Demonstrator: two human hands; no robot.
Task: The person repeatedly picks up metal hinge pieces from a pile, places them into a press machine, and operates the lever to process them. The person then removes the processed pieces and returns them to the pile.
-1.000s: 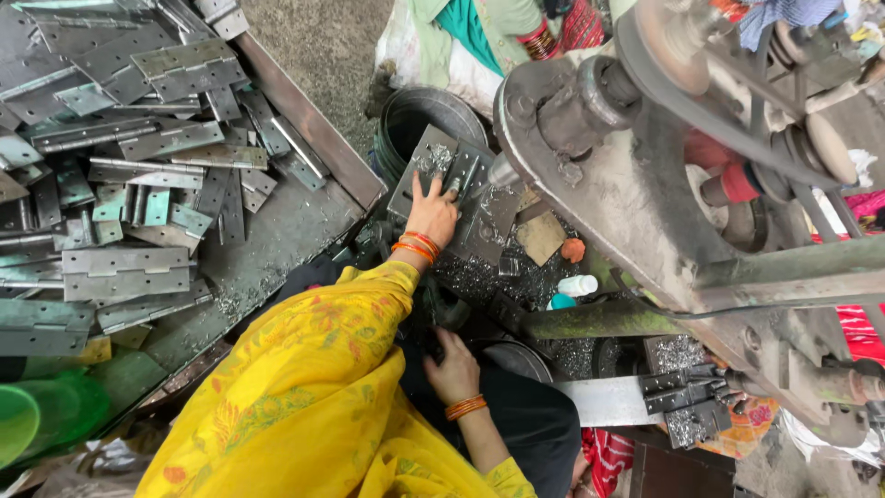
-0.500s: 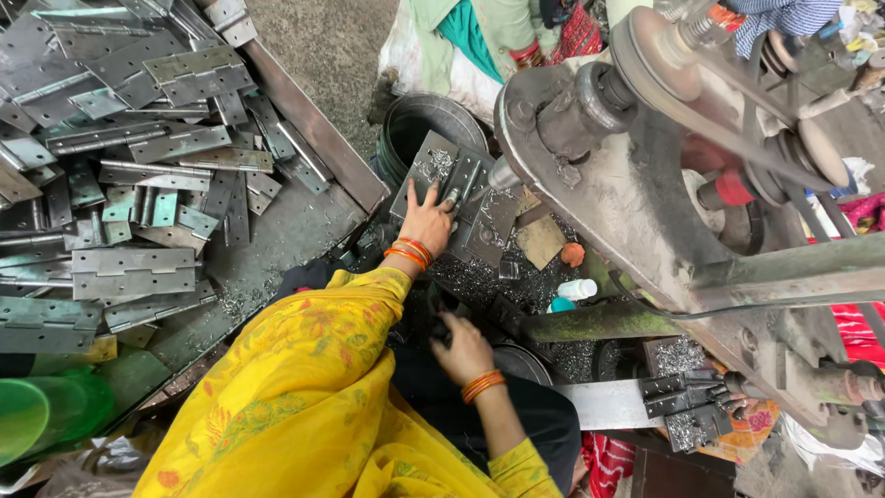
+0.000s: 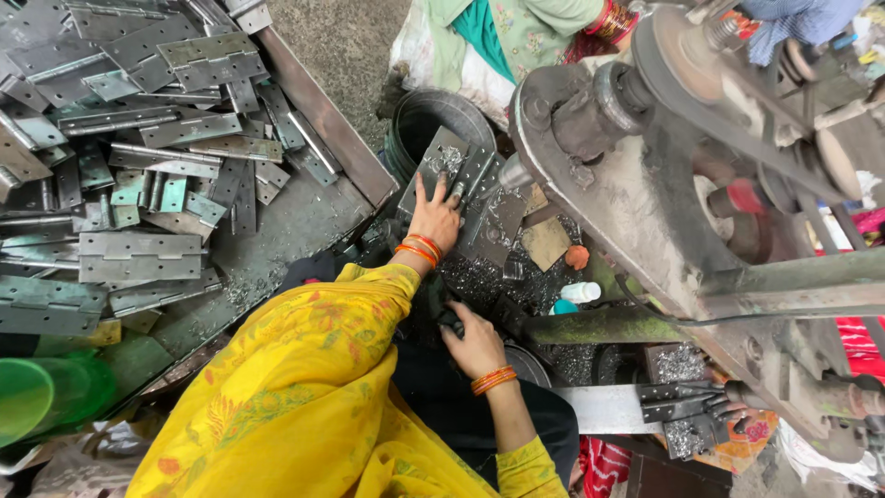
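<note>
Where fingers [image 3: 426, 189] spread, hinge plate [image 3: 444, 159] underneath

This is a small metal workshop, the kind where hinges are made. On the left a large flat tray [image 3: 318, 111] is heaped with grey steel hinges [image 3: 138, 254], many of the same shape, lying in disorder. On the right stands a heavy, worn machine [image 3: 645, 212] with a pulley wheel [image 3: 701, 55] and a drive belt [image 3: 737, 138], its iron frame dull and greasy. Bright metal shavings [image 3: 489, 277] cover the dark surface beneath it. A black bucket [image 3: 433, 120] stands on the bare concrete floor [image 3: 350, 37], and everything looks dusty and oily.
</note>
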